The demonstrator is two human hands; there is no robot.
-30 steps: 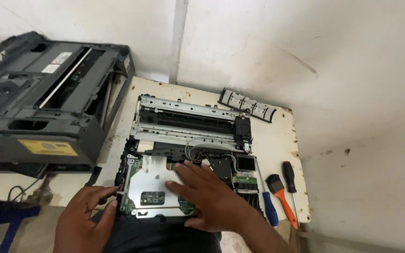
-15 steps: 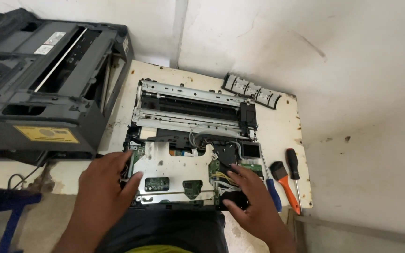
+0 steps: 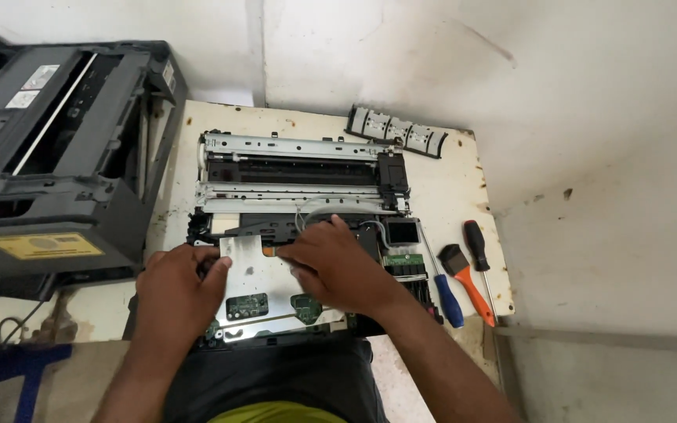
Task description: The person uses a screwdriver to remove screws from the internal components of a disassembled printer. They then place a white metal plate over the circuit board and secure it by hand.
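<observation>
Right hand (image 3: 337, 265) moved up from printer's front right corner to middle of metal plate (image 3: 264, 282); left hand (image 3: 175, 291) shifted onto plate's left edge. Plate lies flat in front half of stripped printer chassis (image 3: 299, 168) on table (image 3: 452, 188), long axis left-right. Right fingers curled, pressing plate's top edge; grip unclear. Left fingers hooked over edge, nothing held. 2 screwdrivers (image 3: 442, 286), brush (image 3: 464, 274) just right of right hand. Printer cover (image 3: 48, 157) at left.

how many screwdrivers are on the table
2, both at the table's right edge: a blue-handled screwdriver beside the printer chassis, and a black-handled screwdriver further right, past the orange brush. The hands might hide others.
</observation>
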